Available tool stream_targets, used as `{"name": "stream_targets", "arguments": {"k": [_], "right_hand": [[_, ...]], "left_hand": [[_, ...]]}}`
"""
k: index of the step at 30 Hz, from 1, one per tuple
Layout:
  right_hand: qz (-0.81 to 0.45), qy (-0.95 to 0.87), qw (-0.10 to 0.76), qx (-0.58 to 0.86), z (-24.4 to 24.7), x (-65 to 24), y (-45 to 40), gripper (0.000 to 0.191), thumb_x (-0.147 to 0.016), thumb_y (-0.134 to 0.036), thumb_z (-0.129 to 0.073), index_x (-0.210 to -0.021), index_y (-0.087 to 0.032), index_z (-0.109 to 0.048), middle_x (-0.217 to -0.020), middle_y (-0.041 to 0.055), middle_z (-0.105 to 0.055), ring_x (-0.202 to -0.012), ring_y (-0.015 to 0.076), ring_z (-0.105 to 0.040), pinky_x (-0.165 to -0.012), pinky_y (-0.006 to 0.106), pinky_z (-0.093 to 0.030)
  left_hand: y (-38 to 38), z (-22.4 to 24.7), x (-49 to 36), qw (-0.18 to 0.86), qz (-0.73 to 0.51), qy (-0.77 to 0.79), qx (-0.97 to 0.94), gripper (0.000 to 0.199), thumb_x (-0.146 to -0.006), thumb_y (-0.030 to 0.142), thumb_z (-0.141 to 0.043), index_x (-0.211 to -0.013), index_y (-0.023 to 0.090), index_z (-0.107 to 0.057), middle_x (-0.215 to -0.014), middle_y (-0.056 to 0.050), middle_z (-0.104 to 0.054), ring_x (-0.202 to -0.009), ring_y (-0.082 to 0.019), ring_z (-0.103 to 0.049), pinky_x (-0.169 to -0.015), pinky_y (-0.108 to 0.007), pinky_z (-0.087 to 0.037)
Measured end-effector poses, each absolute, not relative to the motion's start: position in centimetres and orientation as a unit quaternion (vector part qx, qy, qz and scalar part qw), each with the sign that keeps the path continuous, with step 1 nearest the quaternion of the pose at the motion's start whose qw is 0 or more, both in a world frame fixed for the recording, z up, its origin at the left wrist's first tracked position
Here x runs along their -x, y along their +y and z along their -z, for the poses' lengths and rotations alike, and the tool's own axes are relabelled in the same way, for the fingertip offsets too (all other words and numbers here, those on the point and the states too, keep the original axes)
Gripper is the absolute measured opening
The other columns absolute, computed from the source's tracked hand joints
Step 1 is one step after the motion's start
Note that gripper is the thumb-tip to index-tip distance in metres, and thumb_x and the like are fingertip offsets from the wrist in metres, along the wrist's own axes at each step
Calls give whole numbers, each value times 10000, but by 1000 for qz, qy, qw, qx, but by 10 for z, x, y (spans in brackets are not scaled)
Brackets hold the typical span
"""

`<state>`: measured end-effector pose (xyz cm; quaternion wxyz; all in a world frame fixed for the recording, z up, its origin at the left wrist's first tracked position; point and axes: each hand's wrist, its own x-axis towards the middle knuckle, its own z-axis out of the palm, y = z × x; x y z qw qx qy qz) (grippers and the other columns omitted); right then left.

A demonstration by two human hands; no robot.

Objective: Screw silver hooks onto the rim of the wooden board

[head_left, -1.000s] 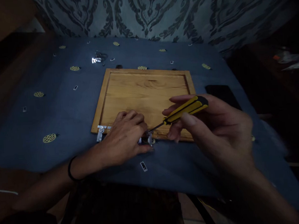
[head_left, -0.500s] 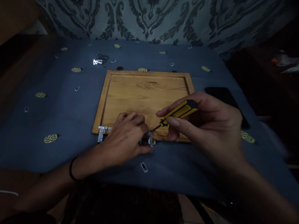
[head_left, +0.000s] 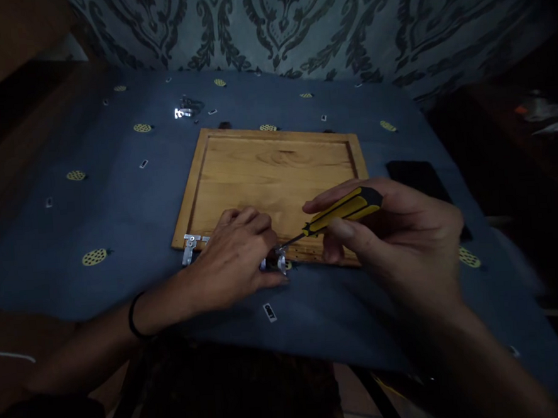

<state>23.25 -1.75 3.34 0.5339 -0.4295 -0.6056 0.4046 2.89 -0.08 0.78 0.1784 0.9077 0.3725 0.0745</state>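
Panel (head_left: 277, 171) on blue tablecloth (head_left: 118, 212) — dim light

Blue tablecloth (head_left: 119, 225) over table — yellow pineapple prints (head_left: 95, 257), small white-bordered label prints (head_left: 269, 312). Dark flat phone-like slab (head_left: 421, 178) lying on cloth, right side. Grey damask-patterned backdrop (head_left: 287, 25) along far edge, curtain or wallpaper unclear. Far right, in shadow: crumpled pale plastic (head_left: 554, 116), small orange spot (head_left: 521, 110) beside it. Lower left: thin white cord (head_left: 9, 355). Below near edge — dark slanted bar (head_left: 378, 395).
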Motion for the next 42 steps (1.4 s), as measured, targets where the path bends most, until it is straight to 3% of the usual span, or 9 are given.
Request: {"name": "stream_targets", "arguments": {"k": [5,11,17,33,39,42], "right_hand": [[-418,-603,544,406,-32,-232,-16,220,-799,-340,-935,-852,-238,-747,-853,-13,-827,-445,79,-647,-421,189,-567],[-439,-592,534,414,-27,-236,-17,188,-879,-361,-869,-1037,-269,-828,-893,0,-823,-481,85,-663,-469,217,-603],[-430,-587,547,414,-25,-236,-15,195,-780,-356,-949,-887,-249,-826,-879,0,-823,-441,76,-634,-427,206,-575],[-411,-581,580,396,-18,-234,-10,244,-756,-386,-964,-788,-230,-779,-829,-1,-804,-409,73,-616,-382,208,-535],[-437,-579,556,406,-18,-237,-15,251,-843,-449,-893,-1017,-276,-838,-878,4,-816,-472,85,-664,-472,228,-602],[-436,-579,555,409,-18,-238,-17,231,-831,-430,-904,-983,-269,-841,-879,9,-813,-459,94,-657,-451,246,-604]], "left_hand": [[-1,-7,-29,174,-77,373,-908,410,-824,466,-916,-1043,157,-759,-1063,-68,-679,-1108,-297,-579,-979,-437,-428],[-1,-10,-30,182,-62,378,-906,414,-830,450,-913,-1046,136,-753,-1088,-76,-687,-1135,-303,-579,-996,-444,-427],[0,-13,-31,188,-43,384,-903,436,-850,468,-892,-1069,118,-754,-1115,-90,-688,-1154,-308,-579,-999,-438,-427],[0,-12,-31,185,-47,383,-904,455,-850,516,-874,-1045,125,-751,-1102,-89,-689,-1137,-306,-569,-1009,-441,-428],[1,-8,-30,182,-62,374,-907,435,-841,489,-891,-1041,130,-749,-1073,-79,-692,-1109,-301,-574,-981,-431,-426],[1,-8,-30,181,-63,378,-906,423,-838,479,-898,-1038,135,-752,-1089,-79,-691,-1122,-305,-574,-969,-427,-424]]}}
